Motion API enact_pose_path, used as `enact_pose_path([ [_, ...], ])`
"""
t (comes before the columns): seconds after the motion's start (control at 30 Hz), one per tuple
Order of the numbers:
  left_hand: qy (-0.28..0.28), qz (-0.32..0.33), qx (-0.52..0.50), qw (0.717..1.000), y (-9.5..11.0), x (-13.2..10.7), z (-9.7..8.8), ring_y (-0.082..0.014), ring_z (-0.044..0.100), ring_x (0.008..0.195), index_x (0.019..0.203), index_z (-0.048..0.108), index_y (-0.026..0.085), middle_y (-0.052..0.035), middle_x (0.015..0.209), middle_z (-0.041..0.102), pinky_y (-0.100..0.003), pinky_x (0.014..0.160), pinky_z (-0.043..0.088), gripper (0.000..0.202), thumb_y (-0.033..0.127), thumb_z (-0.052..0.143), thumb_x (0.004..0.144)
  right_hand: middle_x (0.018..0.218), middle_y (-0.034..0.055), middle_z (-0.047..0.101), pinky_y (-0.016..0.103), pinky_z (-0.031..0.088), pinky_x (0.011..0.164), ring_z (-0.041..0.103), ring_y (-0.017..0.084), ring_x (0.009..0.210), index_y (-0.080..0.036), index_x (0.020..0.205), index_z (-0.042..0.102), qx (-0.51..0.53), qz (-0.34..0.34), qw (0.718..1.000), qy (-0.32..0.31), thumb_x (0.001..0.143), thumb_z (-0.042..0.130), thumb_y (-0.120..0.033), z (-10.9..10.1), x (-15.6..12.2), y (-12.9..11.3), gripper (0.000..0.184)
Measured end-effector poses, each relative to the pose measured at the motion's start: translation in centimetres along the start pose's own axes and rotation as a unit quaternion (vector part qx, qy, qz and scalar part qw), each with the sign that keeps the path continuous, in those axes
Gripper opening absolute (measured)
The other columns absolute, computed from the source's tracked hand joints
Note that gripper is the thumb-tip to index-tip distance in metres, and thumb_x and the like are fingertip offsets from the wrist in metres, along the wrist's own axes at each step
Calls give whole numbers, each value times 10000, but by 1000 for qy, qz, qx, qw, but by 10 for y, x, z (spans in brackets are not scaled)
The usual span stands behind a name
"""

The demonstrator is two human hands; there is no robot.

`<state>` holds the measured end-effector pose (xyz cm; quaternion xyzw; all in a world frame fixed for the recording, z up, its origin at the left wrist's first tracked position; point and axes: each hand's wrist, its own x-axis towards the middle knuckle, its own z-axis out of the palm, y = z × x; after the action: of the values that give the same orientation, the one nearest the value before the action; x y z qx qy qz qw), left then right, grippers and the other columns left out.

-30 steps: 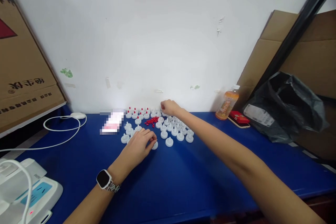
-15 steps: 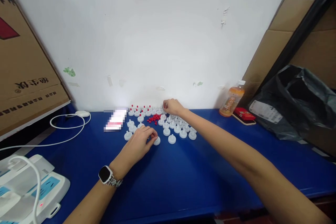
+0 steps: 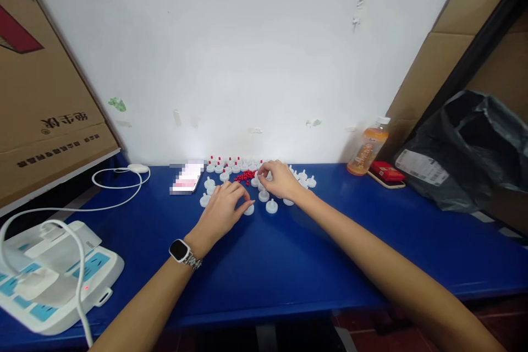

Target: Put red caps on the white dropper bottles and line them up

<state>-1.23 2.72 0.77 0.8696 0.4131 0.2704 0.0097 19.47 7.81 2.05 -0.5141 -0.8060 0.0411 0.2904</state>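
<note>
My left hand (image 3: 226, 204) rests low over the table, thumb and fingertips pinched at a white nozzle cap (image 3: 248, 210) that stands on the surface. Just right of the small pile of red tips (image 3: 246, 176), my right hand (image 3: 278, 179) hovers with thumb and forefinger curled together; what they hold, if anything, is too small to make out. Beneath and around it stand several white nozzle caps (image 3: 271, 206), partly covered by the hand. Along the wall, several white caps (image 3: 210, 167) carry red tips on their nozzles. More bare caps (image 3: 205, 199) sit left of my left hand.
A phone (image 3: 187, 177) lies on the blue table (image 3: 264, 269) at the left. Nearer are a white power strip (image 3: 99, 280) and a looping cable (image 3: 136, 192). To the right stand an orange drink bottle (image 3: 368, 148), a red box (image 3: 388, 171) and a dark plastic bag (image 3: 457, 159).
My right hand has come back from the row by the wall to the bare caps beside the red pile. My left hand stays at the same white cap. The view has shifted slightly.
</note>
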Motion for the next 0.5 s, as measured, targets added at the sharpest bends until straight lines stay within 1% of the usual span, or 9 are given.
enact_pose_path([
  [0.07,-14,4,20,1000,1,-1,2,-221,520,938,908,621,220,-22,968,640,-385,829,381,224,407,520,979,930,62,666,367,353,875,535,236,972,-208,914,713,-42,-21,999,-16,868,575,-258,2,4,-4,154],
  [0.13,-14,-1,32,999,1,-3,1,-233,521,967,962,634,223,-30,1005,633,-397,849,386,265,473,546,952,988,89,651,396,331,898,511,260,1018,-214,939,730,-88,-47,994,-38,876,589,-290,6,8,-9,172],
  [0.2,-14,-5,41,999,1,-5,1,-254,515,1007,1032,641,222,-45,1051,618,-414,872,396,383,573,604,882,1044,117,633,414,315,913,492,281,1051,-212,969,743,-128,-67,987,-64,878,609,-327,11,14,-15,198],
  [0.27,-25,-2,53,998,-1,-6,0,-275,506,1037,1047,658,220,-59,1072,603,-427,888,404,459,620,653,820,1071,139,621,424,304,920,479,299,1070,-202,983,751,-162,-76,980,-86,871,629,-345,17,22,-19,220],
  [0.37,-45,0,60,997,-3,-7,0,-275,505,1038,972,688,224,-62,1064,595,-427,895,413,349,545,673,836,1083,159,618,433,294,926,468,315,1083,-179,963,761,-197,-79,972,-99,862,635,-326,24,31,-22,218],
  [0.43,-45,-8,49,998,-5,-6,0,-270,512,1029,948,688,225,-58,1063,598,-428,894,418,286,493,677,848,1091,164,619,436,293,926,469,316,1083,-172,941,762,-206,-76,970,-101,862,620,-290,28,35,-22,201],
  [0.5,-34,-21,21,999,-8,-6,-1,-266,522,1022,959,673,227,-52,1059,609,-431,896,425,271,475,678,847,1093,165,624,437,298,921,475,313,1078,-167,925,761,-207,-71,971,-99,859,605,-252,30,36,-21,189],
])
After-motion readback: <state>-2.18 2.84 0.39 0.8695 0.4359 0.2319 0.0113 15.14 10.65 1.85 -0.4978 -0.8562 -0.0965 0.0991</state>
